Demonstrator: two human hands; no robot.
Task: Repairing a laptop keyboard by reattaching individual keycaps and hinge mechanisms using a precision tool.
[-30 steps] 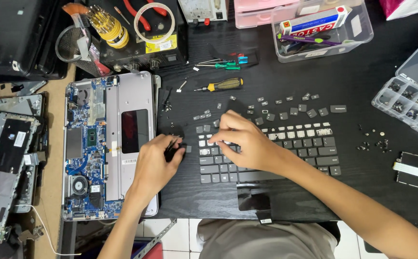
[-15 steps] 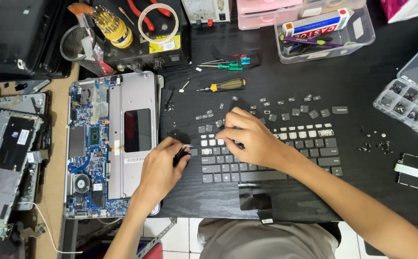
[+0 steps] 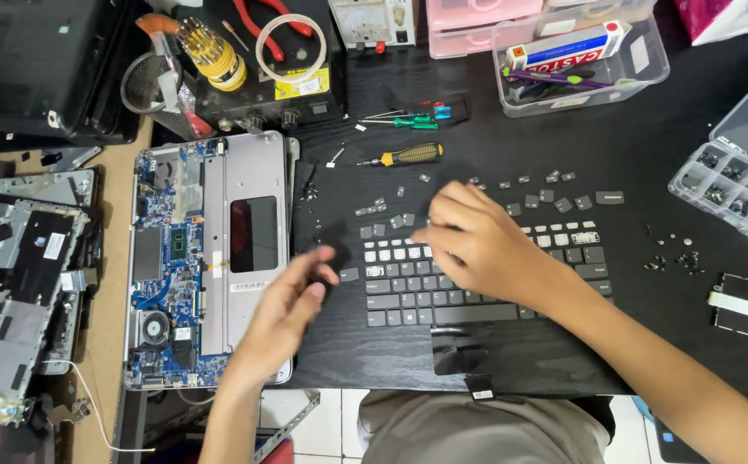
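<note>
**Keys Being Worked Off a Keyboard**

A dark keyboard [image 3: 486, 283] is laid flat on the black desk [image 3: 632, 172], near the middle. The right hand [image 3: 477, 241] is pressed on its top rows, fingers curled down on the keys; whether a key is pinched cannot be told. The left hand [image 3: 292, 305] is held at 9 o'clock of the keyboard, fingers loosely bent; nothing sure is seen in them.

Loose keys [image 3: 554, 193] are spread at 12 o'clock of the keyboard, likely kept close so none are lost. A yellow screwdriver [image 3: 408, 155] is left just above them.

At 3 o'clock, a clear parts box [image 3: 735, 189] is kept open, with small bits sorted in its little rooms. At 1 o'clock, a clear tub [image 3: 580, 60] is filled with a long box and pens. An opened laptop [image 3: 211, 258] is laid at 9 o'clock.
</note>
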